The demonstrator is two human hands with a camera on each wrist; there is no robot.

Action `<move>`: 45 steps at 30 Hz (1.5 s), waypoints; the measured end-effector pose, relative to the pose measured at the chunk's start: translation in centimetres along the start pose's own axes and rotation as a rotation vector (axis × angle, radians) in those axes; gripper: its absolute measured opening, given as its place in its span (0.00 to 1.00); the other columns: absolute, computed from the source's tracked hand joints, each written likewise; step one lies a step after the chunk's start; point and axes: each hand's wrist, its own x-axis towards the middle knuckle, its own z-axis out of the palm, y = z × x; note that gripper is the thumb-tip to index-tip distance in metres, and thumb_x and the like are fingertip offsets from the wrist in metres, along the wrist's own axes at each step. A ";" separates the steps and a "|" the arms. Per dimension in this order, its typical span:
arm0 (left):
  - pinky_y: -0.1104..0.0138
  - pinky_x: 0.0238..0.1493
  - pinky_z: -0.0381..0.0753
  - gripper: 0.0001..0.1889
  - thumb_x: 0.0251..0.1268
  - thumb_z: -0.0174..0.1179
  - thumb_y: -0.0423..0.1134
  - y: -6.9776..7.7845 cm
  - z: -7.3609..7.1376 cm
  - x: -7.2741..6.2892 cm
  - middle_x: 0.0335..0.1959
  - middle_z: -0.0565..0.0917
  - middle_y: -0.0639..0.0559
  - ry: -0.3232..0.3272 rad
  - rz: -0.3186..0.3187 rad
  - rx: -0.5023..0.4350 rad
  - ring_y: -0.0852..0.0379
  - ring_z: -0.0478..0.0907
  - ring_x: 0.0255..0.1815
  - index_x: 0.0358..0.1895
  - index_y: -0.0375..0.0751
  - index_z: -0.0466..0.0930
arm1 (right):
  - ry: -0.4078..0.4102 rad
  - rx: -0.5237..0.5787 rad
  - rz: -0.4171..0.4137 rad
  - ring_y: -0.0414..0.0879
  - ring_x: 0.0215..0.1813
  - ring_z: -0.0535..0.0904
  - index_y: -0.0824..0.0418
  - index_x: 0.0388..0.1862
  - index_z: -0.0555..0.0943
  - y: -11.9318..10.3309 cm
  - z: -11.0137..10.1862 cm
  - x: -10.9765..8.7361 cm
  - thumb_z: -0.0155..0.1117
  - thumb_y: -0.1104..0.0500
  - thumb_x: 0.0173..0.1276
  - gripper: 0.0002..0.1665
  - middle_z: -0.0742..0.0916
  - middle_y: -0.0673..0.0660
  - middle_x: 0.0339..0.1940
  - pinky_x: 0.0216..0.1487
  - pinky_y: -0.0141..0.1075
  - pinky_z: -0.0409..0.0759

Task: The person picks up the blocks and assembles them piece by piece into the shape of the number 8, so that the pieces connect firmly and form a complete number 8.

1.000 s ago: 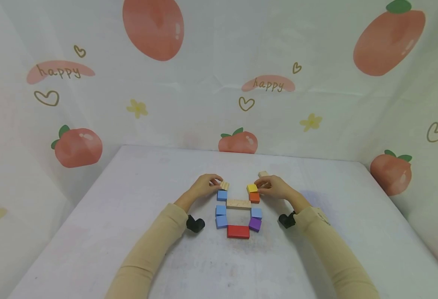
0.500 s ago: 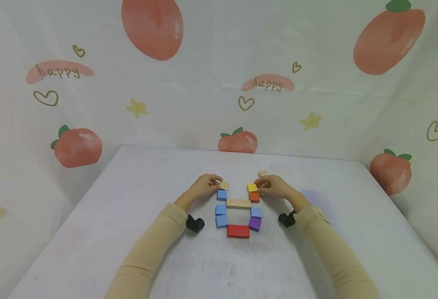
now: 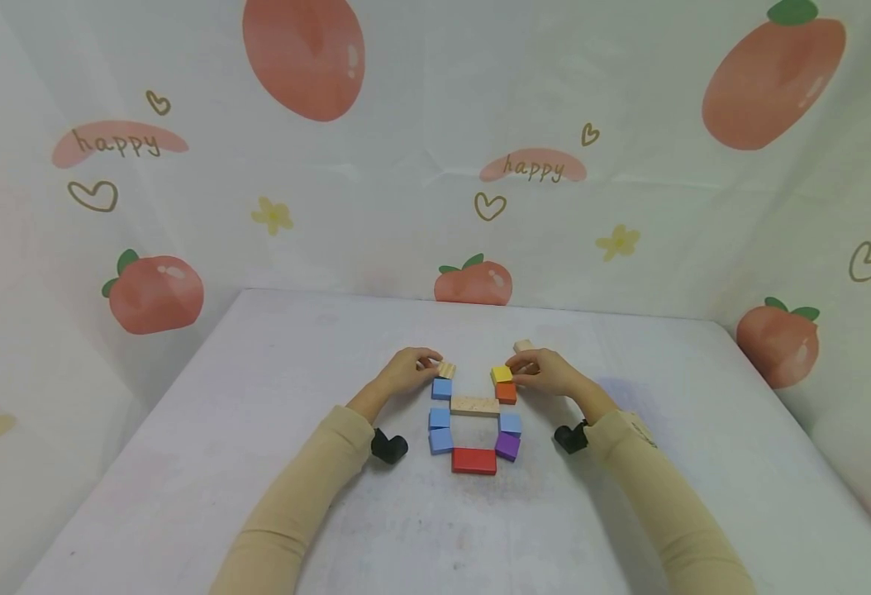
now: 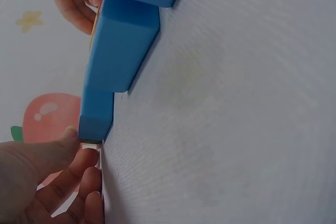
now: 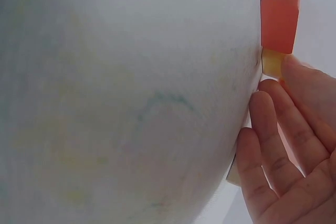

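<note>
In the head view my left hand [image 3: 408,369] pinches a pale striped wooden block [image 3: 446,369] at the top of the left column. Its thumb lies by the end of a blue block [image 4: 96,116] in the left wrist view, where the fingers mostly cover the wooden block. Opposite, my right hand [image 3: 549,373] pinches a yellow block [image 3: 502,375], its thumb against the block's side. An orange-red block [image 3: 506,393] sits just below the yellow one. A plain wooden block [image 3: 474,406] bridges the two columns.
Further down the columns are a blue block [image 3: 439,419], a light blue block [image 3: 510,424] and a purple block [image 3: 507,447]. A red block [image 3: 474,461] lies at the bottom. Behind my right hand is another wooden block [image 3: 523,345]. The white table [image 3: 316,330] meets a printed backdrop.
</note>
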 end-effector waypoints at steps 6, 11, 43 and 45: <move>0.60 0.52 0.77 0.15 0.66 0.56 0.38 0.1 0.1 0.0 0.46 0.81 0.44 0.004 -0.020 0.007 0.51 0.76 0.47 0.54 0.42 0.78 | -0.001 0.008 0.005 0.58 0.54 0.79 0.64 0.55 0.77 -0.1 0.0 -0.1 0.60 0.61 0.66 0.19 0.83 0.63 0.50 0.57 0.48 0.76; 0.61 0.51 0.77 0.15 0.66 0.55 0.37 0.1 0.1 -0.1 0.45 0.81 0.44 0.001 -0.019 0.006 0.51 0.76 0.47 0.54 0.42 0.78 | -0.003 0.005 -0.005 0.59 0.54 0.79 0.65 0.54 0.76 0.0 0.0 -0.1 0.59 0.61 0.66 0.18 0.83 0.64 0.50 0.57 0.49 0.76; 0.59 0.51 0.77 0.15 0.66 0.55 0.37 0.1 0.0 -0.1 0.46 0.81 0.43 0.006 -0.009 0.000 0.50 0.77 0.48 0.54 0.41 0.78 | 0.104 -0.053 -0.028 0.58 0.47 0.81 0.70 0.51 0.78 -0.1 -1.9 -0.3 0.60 0.63 0.64 0.17 0.84 0.67 0.46 0.51 0.46 0.79; 0.60 0.51 0.77 0.15 0.66 0.55 0.37 0.1 0.0 -0.1 0.46 0.81 0.43 0.007 -0.007 -0.001 0.50 0.77 0.47 0.54 0.41 0.78 | 0.133 -0.059 -0.002 0.58 0.47 0.81 0.70 0.50 0.78 -0.1 -2.1 -0.3 0.60 0.63 0.64 0.17 0.84 0.68 0.46 0.50 0.46 0.79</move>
